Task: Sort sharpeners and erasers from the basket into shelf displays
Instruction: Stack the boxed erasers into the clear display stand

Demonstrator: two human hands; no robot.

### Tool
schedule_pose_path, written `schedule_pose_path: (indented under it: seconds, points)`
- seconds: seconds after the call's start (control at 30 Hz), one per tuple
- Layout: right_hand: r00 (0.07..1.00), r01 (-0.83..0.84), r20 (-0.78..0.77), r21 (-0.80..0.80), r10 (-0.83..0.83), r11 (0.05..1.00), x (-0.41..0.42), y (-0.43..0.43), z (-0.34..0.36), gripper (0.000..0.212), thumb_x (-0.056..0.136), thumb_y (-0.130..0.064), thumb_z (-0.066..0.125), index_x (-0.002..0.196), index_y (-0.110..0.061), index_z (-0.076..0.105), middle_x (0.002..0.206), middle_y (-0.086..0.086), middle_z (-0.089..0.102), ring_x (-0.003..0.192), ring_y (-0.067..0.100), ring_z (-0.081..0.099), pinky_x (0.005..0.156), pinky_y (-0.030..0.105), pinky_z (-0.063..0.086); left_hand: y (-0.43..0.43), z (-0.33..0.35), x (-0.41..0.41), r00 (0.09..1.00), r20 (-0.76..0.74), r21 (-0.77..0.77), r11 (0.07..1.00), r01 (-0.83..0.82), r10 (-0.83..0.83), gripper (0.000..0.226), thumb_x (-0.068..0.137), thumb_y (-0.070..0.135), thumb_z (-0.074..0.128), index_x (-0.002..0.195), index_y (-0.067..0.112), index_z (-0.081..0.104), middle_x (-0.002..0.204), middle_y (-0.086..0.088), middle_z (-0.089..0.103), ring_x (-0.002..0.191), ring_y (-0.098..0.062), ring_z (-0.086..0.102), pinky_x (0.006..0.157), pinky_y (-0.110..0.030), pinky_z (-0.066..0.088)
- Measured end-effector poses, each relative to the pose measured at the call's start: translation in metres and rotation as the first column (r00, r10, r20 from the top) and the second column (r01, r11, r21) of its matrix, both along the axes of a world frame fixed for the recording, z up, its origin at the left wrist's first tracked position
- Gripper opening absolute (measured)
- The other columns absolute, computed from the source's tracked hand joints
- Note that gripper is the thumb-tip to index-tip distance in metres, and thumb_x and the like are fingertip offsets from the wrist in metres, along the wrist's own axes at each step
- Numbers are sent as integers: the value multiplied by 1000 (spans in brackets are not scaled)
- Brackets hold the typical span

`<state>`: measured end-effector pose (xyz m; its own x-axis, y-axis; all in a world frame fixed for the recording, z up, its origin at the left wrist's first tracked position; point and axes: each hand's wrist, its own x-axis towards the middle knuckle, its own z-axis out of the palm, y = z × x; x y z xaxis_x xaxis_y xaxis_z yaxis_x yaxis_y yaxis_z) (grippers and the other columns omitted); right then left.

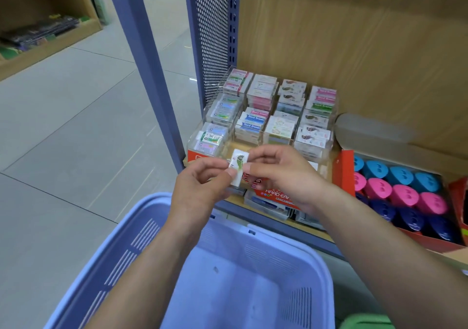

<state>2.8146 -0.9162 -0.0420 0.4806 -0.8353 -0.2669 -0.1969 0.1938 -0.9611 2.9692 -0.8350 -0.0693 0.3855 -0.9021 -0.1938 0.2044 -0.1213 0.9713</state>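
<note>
The sorting looks close to done. The basket (141, 230) sits directly below both hands, and the part of its floor that shows between the forearms is bare. The arms cover the rest, so whether a last piece lies under them cannot be told.

One eraser (238, 166), small and white in a printed wrapper, is held up between the two hands above the far edge of the basket. The left hand (200, 187) pinches its lower end between thumb and forefinger. The right hand (283, 174) pinches its upper side the same way, and the other fingers of both are loosely curled. By the look of it, this piece is being checked or turned so it can be matched to a slot.

Just beyond the hands, on the shelf (354, 50), stands a clear stepped rack (214, 100) divided into small compartments. Most of these are stacked full with wrapped erasers sorted by print. The front row nearest the hands seems less full, though glare makes that hard to judge. Under the right hand lies a red carton (276, 194) marked as hard erasers, with more packs showing beneath it.

To the right of the right hand, a red box (345, 171) holds sharpeners (402, 194) in tidy rows of blue, pink and dark blue, and it looks full.

What remains, as far as can be seen, is to slot this eraser into its matching compartment.
</note>
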Motion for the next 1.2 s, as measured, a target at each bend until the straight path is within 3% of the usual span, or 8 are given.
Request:
schedule_pose_path:
  seconds: [0.27,0.37,0.47,0.53,0.6,0.73,1.03,1.2]
  points:
    - [998,34,-59,-64,-38,997,-21,7,-4,15,91,-12,73,106,-11,71,100,13,71,72,19,69,70,34,60,-7,8,-21,995,51,-17,996,86,-85,26,83,3,78,102,10,62,76,-3,75,69,-14,70,67,-25,58]
    - [981,105,-141,-206,-136,973,-47,-3,6,16,90,-11,74,106,-13,73,96,4,72,67,9,68,61,24,57,-17,3,-24,940,309,-20,988,155,-141,16,87,9,76,98,18,69,92,3,77,84,-15,72,77,-30,59]
    - [932,130,-259,-417,-255,900,-81,-27,9,17,88,-14,77,101,-23,74,88,-6,73,63,-5,63,63,16,50,-30,-4,-28,631,749,52,968,244,-199,16,90,28,73,105,31,69,110,20,68,97,1,63,84,-17,47]
    - [865,29,-420,-503,-273,864,-97,-42,3,16,88,-20,78,100,-29,74,87,-13,72,72,-8,64,67,13,46,-37,-11,-31,436,875,79,950,302,-211,21,91,34,70,111,31,69,117,17,65,107,-4,57,91,-22,42]
    - [786,-111,-570,-509,-238,853,-102,-52,-6,15,88,-23,77,101,-29,75,88,-17,70,81,-7,63,68,11,45,-43,-18,-33,350,914,88,941,326,-207,20,90,38,70,109,31,71,114,14,68,109,-11,59,97,-34,45]
    - [700,-268,-696,-461,-157,846,-95,-61,-17,14,92,-24,71,105,-25,76,98,-10,73,93,5,66,84,31,57,-46,-26,-32,366,917,45,954,297,-157,15,90,35,71,104,33,74,106,14,72,104,-12,61,95,-42,47]
    - [690,-351,-713,-476,-121,807,-99,-52,-12,19,94,-23,69,111,-24,76,101,-13,66,94,5,57,74,21,46,-46,-20,-35,339,925,77,960,269,-169,15,92,30,70,105,32,75,108,14,71,105,-10,60,95,-36,45]
    - [626,-329,-765,-435,-151,838,-90,-55,-12,14,94,-23,64,101,-30,74,105,-8,72,99,14,64,83,40,58,-48,-5,-35,325,900,210,941,265,-292,17,93,31,68,109,33,73,112,14,71,108,-10,59,91,-28,44]
